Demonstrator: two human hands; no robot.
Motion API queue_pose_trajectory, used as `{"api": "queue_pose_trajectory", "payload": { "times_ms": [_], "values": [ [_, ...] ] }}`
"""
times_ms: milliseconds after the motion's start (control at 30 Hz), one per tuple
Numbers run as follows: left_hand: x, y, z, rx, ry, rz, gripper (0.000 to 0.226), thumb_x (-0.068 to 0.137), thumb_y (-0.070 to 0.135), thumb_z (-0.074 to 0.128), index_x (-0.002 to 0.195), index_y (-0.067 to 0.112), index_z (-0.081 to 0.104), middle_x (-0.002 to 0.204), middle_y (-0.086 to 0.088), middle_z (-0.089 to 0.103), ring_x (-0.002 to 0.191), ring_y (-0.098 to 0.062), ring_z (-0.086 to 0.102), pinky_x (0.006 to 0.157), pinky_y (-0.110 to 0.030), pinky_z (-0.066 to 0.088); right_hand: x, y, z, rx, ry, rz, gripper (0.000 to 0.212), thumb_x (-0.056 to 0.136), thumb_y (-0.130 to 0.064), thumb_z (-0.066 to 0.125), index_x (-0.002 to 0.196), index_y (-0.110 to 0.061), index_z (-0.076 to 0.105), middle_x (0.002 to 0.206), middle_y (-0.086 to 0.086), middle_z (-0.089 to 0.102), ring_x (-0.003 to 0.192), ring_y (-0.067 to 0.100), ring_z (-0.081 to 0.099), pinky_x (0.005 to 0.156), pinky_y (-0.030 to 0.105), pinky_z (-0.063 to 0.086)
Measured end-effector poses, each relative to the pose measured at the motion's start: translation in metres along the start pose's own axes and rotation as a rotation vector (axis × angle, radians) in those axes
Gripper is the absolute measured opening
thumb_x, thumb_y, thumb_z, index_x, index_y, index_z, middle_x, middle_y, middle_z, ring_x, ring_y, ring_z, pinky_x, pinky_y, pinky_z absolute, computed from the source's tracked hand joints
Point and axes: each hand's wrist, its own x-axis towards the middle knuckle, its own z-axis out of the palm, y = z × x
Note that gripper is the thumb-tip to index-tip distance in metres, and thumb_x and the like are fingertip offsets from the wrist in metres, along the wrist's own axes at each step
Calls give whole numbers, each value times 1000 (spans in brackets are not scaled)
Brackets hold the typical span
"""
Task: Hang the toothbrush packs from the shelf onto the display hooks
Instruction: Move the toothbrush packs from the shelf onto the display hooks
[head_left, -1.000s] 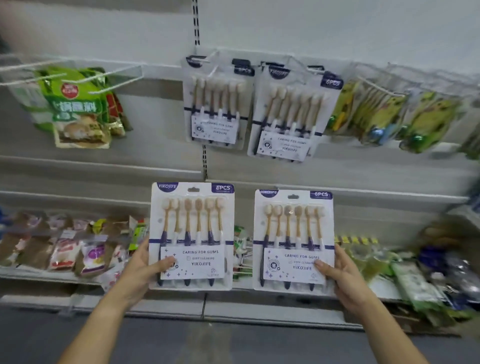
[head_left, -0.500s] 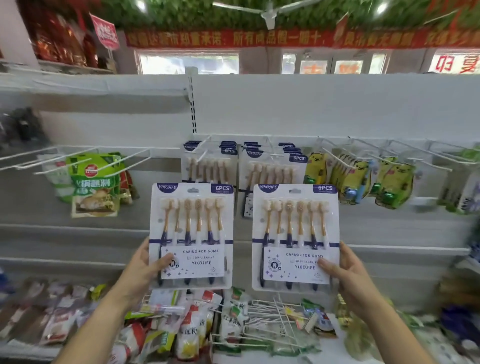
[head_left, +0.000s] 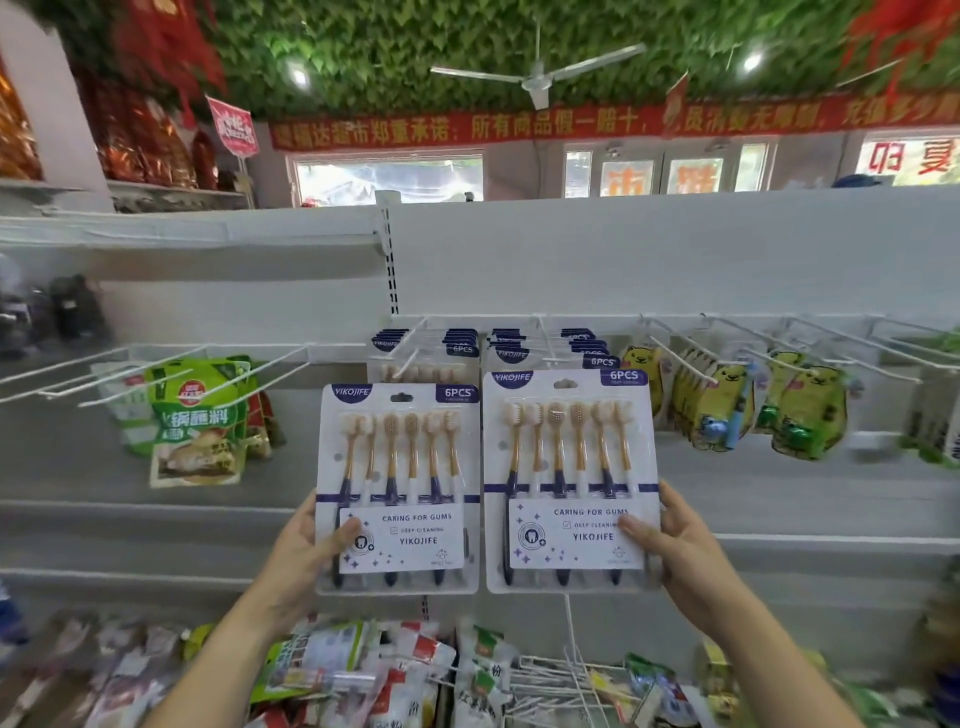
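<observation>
My left hand (head_left: 304, 553) grips the lower left edge of a white six-brush toothbrush pack (head_left: 397, 467), held upright. My right hand (head_left: 675, 545) grips the lower right edge of a second identical pack (head_left: 569, 462), slightly higher. Both packs are raised just in front of and below two white display hooks (head_left: 410, 345) that carry several hung toothbrush packs (head_left: 587, 349). The held packs hide most of the hung ones; only their purple top corners show.
Bare white wire hooks (head_left: 810, 345) run along the rail to the right, some carrying yellow bear-shaped packs (head_left: 717, 410). Green seasoning packets (head_left: 197, 415) hang on hooks at the left. Below lies a shelf of mixed snack packets (head_left: 363, 670) and loose wire hooks (head_left: 566, 680).
Both hands have lifted the two packs upward to the level of the hung packs, the right one higher. The view has tilted up, showing the ceiling and banner.
</observation>
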Motion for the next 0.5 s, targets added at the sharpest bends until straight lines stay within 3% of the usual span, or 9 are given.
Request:
{"api": "queue_pose_trajectory", "payload": {
  "times_ms": [133, 200, 267, 400, 500],
  "values": [
    [17, 0, -7, -19, -25, 28, 55, 84, 8, 73, 135, 12, 55, 126, -12, 71, 119, -29, 67, 89, -30, 60, 11, 3, 8, -24, 27, -5, 54, 82, -3, 66, 132, -19, 55, 117, 12, 74, 103, 29, 73, 76, 35, 62],
    [23, 3, -9, -13, -38, 17, 84, 65, 34, 94, 135, 13, 54, 126, -10, 72, 117, -26, 68, 87, -30, 60, 15, 4, 10, -33, 39, -7, 53, 81, -3, 67, 131, -19, 56, 117, 12, 74, 103, 30, 73, 77, 37, 63],
    [27, 4, -11, -29, -46, 0, 106, 47, 51, 99, 135, 14, 54, 125, -9, 72, 116, -24, 69, 87, -29, 60, 18, 4, 10, -44, 54, -9, 54, 80, -3, 68, 131, -18, 57, 119, 14, 73, 104, 31, 73, 78, 38, 63],
    [37, 3, -14, -102, -35, -7, 98, 54, 43, 98, 136, 14, 54, 126, -10, 71, 118, -27, 68, 85, -29, 60, 24, 3, 10, -68, 89, -22, 59, 77, -6, 71, 133, -18, 57, 119, 14, 73, 105, 31, 72, 83, 42, 62],
    [41, 5, -15, -124, -47, -22, 103, 51, 44, 99, 137, 13, 52, 126, -12, 71, 118, -29, 68, 85, -32, 61, 27, 5, 11, -82, 106, -26, 73, 67, -19, 87, 134, -21, 57, 121, 11, 73, 108, 31, 71, 89, 47, 59]
  ]
}}
